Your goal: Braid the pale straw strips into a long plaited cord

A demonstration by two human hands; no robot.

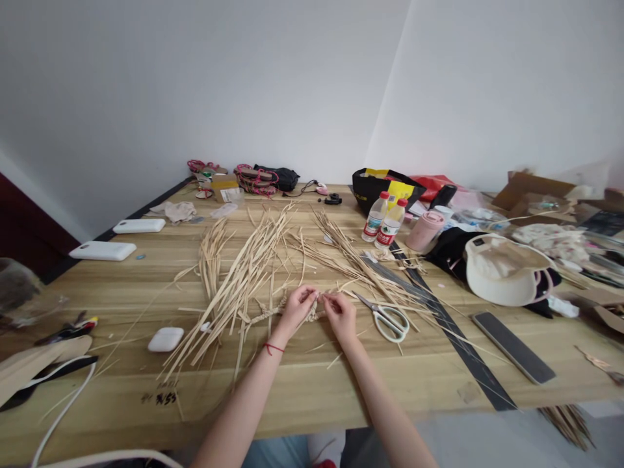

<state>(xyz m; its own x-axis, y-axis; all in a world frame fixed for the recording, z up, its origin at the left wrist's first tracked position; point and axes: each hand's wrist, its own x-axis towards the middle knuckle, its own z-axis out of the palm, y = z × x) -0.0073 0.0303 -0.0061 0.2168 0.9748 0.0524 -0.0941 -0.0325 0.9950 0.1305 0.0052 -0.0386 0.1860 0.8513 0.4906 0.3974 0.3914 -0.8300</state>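
Observation:
My left hand (301, 307) and my right hand (340, 314) are close together over the middle of the wooden table. The fingers of both are pinched on a braided straw piece (266, 316), which runs out to the left of my left hand. The exact strands between the fingertips are too small to tell. Long loose straw strips (253, 260) lie in bundles beyond and left of my hands. Another straw bundle (361, 260) spreads toward the right. Scissors with pale green handles (391, 323) rest just right of my right hand.
A white case (166, 339) lies to the left, with two white power banks (103, 251) farther off. Bottles (390, 224), a pink cup (426, 231), a cream cap (502, 270) and a dark flat phone-like object (513, 347) are on the right. A black bag (365, 188) stands behind.

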